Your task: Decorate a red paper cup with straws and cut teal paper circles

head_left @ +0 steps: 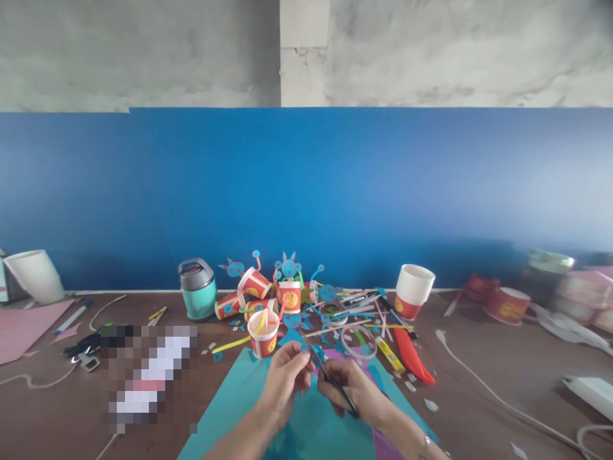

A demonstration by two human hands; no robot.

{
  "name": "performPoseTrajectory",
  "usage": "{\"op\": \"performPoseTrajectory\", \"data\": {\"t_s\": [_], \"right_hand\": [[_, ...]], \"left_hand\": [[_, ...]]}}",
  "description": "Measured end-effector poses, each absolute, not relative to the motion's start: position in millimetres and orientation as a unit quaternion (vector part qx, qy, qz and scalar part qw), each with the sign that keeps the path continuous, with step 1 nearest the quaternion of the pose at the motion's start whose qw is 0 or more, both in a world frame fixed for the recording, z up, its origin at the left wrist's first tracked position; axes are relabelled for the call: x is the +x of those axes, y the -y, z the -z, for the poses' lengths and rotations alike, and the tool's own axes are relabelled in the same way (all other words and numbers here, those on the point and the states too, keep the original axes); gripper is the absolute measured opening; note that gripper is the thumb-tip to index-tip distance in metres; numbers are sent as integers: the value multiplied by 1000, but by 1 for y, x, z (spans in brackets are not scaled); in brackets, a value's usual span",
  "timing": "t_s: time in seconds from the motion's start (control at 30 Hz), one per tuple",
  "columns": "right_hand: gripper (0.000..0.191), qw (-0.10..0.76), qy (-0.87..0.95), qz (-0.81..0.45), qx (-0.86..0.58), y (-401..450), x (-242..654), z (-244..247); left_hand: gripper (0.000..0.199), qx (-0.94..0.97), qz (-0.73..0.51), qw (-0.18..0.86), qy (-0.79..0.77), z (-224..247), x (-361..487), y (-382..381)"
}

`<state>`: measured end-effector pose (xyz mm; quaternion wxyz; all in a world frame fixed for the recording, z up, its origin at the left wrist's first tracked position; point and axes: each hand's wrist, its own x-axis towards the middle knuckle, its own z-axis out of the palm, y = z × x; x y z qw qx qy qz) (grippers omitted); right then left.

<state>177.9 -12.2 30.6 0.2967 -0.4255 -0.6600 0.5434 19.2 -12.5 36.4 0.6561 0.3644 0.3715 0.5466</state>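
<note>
Over the teal sheet, my left hand is closed in a pinch; whatever sits between its fingertips is too small to make out. Just right of it, my right hand grips dark scissors, whose blades point up and left toward my left fingertips. A red and white paper cup with yellow strips stands just beyond my hands. Behind it lie more red cups with blue paper faces and curled antennae.
A teal jar stands back left, stacked white cups back right. Straws, a tape roll, a yellow cutter and a red item lie right of centre. White cables cross the brown table. Pink paper lies far left.
</note>
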Motion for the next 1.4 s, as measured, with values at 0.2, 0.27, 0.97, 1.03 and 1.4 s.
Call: {"op": "performPoseTrajectory", "data": {"t_s": [0.2, 0.27, 0.97, 1.03, 1.4], "right_hand": [[31, 295, 664, -531, -436, 13, 177, -31], [32, 296, 664, -530, -436, 12, 177, -31], [26, 289, 670, -522, -442, 10, 180, -27], [27, 291, 668, -523, -442, 10, 180, -27], [30, 291, 655, -546, -433, 12, 178, -32]], "left_hand": [[40, 360, -541, 660, -376, -39, 18, 14], [39, 358, -541, 661, -376, -40, 18, 14], [32, 373, -530, 657, -385, -43, 18, 15], [32, 372, -531, 657, -385, -43, 18, 15], [40, 367, -528, 664, -382, -41, 18, 13]]}}
